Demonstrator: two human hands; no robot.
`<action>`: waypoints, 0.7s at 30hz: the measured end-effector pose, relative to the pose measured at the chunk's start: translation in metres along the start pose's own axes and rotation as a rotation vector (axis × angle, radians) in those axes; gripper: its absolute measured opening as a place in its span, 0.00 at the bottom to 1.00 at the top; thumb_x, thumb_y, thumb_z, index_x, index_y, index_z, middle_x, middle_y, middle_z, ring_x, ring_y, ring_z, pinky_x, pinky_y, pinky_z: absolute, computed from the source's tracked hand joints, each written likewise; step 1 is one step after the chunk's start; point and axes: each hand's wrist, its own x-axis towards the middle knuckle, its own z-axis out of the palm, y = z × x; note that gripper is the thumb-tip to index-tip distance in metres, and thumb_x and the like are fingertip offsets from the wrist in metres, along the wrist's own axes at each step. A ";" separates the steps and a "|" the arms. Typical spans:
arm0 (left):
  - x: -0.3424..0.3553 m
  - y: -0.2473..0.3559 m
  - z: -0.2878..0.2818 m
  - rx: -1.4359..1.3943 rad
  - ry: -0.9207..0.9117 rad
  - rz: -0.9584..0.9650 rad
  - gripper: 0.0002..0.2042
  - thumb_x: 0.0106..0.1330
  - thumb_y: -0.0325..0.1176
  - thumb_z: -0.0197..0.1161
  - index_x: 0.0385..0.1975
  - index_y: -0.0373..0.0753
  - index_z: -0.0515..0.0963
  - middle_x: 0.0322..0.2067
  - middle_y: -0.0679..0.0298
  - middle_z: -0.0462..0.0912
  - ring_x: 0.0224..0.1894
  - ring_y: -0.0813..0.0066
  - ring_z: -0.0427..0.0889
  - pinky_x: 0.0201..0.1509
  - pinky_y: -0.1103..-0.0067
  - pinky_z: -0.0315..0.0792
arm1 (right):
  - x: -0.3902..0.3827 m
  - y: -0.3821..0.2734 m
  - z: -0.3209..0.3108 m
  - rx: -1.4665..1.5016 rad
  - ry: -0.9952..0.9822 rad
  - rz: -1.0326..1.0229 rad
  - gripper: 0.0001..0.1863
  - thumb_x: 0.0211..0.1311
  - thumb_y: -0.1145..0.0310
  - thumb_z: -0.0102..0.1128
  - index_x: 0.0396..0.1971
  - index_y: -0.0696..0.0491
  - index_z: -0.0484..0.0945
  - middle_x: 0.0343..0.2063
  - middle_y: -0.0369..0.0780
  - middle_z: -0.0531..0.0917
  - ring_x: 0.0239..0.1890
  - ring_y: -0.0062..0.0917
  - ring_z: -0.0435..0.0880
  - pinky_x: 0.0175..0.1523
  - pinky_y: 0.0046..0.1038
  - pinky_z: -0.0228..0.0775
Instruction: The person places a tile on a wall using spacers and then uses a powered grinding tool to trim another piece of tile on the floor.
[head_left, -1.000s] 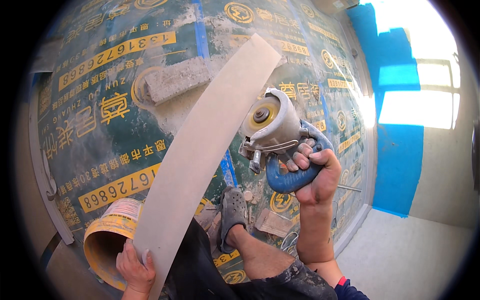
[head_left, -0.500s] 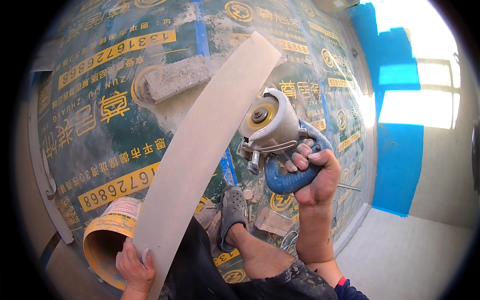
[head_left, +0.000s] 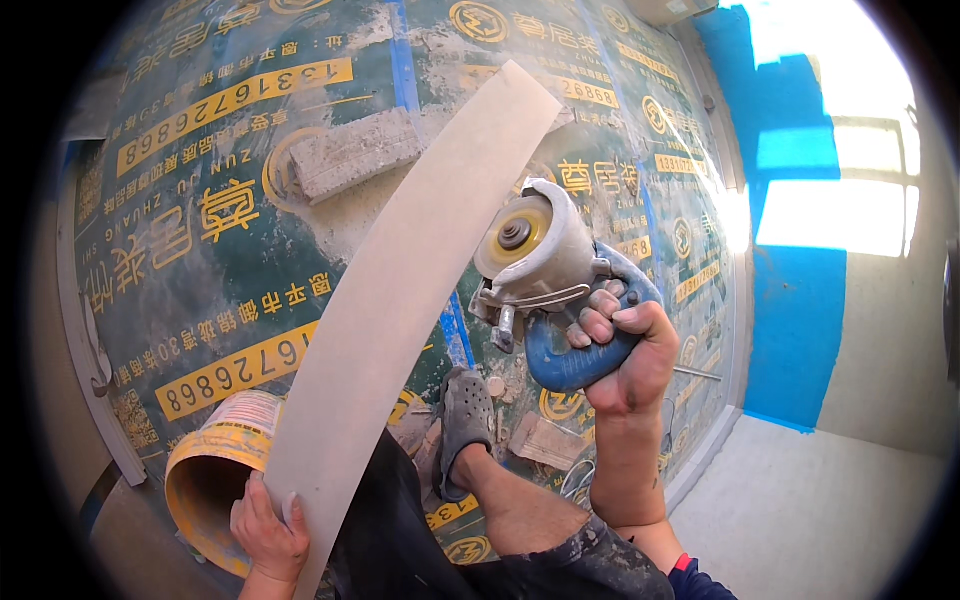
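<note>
A long, pale tile strip slants from near my lap up to the far middle. My left hand grips its near end by the left edge, thumb on top and fingers at the side. In my right hand is a handheld circular saw, held by its blue loop handle. Its round blade with a yellow centre faces me inside a dusty metal guard. The blade's side lies close against the strip's right edge; whether they touch, I cannot tell. Part of the floor and my leg is hidden behind the strip.
A yellow bucket lies on its side by my left hand. On the printed green floor covering rest a dusty block and a smaller slab. My foot in a grey clog stands between them. A blue-painted wall rises at right.
The saw and my right hand have shifted very slightly left, closer along the strip's edge. The strip and my left hand are nearly unmoved.
</note>
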 end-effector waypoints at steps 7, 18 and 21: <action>0.000 0.000 -0.001 0.023 0.015 0.009 0.25 0.64 0.44 0.53 0.50 0.25 0.67 0.39 0.44 0.75 0.28 0.47 0.72 0.31 0.64 0.65 | -0.005 0.003 0.005 0.018 0.024 -0.001 0.12 0.42 0.73 0.48 0.31 0.56 0.67 0.21 0.33 0.68 0.20 0.19 0.66 0.29 0.25 0.63; 0.003 0.003 -0.004 0.009 0.032 0.009 0.25 0.65 0.44 0.52 0.50 0.26 0.67 0.36 0.44 0.76 0.27 0.47 0.72 0.31 0.63 0.65 | -0.009 0.005 0.000 0.039 -0.020 0.028 0.13 0.42 0.74 0.48 0.32 0.53 0.66 0.23 0.34 0.67 0.23 0.20 0.67 0.32 0.28 0.64; 0.002 0.002 -0.003 0.021 0.040 0.015 0.25 0.65 0.44 0.52 0.50 0.26 0.67 0.36 0.44 0.76 0.27 0.47 0.72 0.31 0.64 0.65 | -0.012 0.007 0.002 0.035 -0.009 0.024 0.12 0.42 0.75 0.48 0.32 0.53 0.66 0.24 0.34 0.67 0.23 0.21 0.67 0.32 0.28 0.64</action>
